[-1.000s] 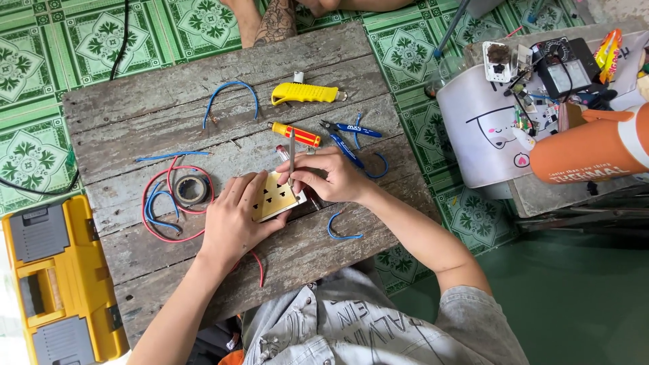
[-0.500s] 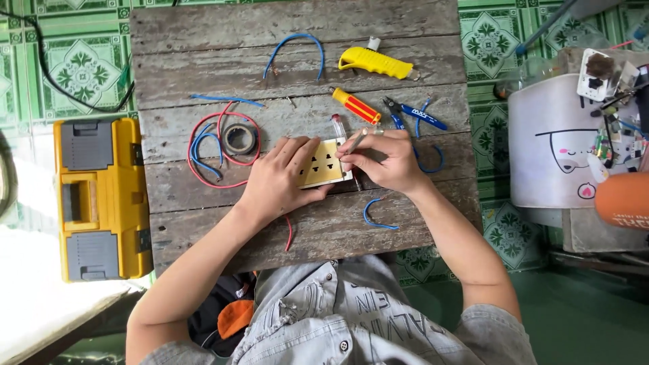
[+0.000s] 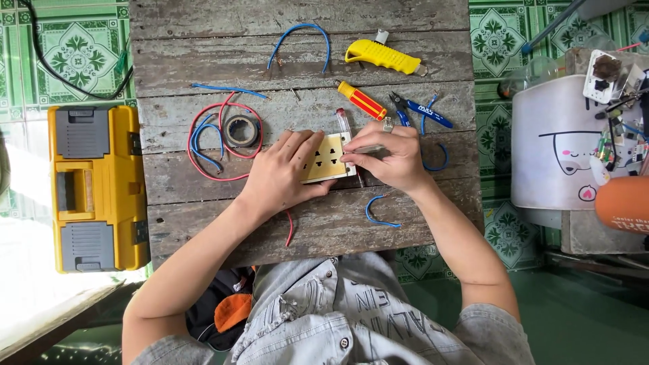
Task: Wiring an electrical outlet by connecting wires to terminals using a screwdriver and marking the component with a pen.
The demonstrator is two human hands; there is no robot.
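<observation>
Below: weathered plank table [image 3: 203,40], green patterned floor tiles [image 3: 67,40], yellow toolbox [image 3: 98,186].

Far edge of the wooden table [image 3: 203,20] is bare, a hand passes there. Right side crowded: yellow utility knife [image 3: 382,57], screwdriver [image 3: 363,101], blue pliers [image 3: 419,110]. Left: tape roll [image 3: 240,130] inside wire loops [image 3: 203,138]. Near edge mostly open, blue wire offcut [image 3: 378,211] there. Toolbox [image 3: 94,186] probably blocks the left flank.
</observation>
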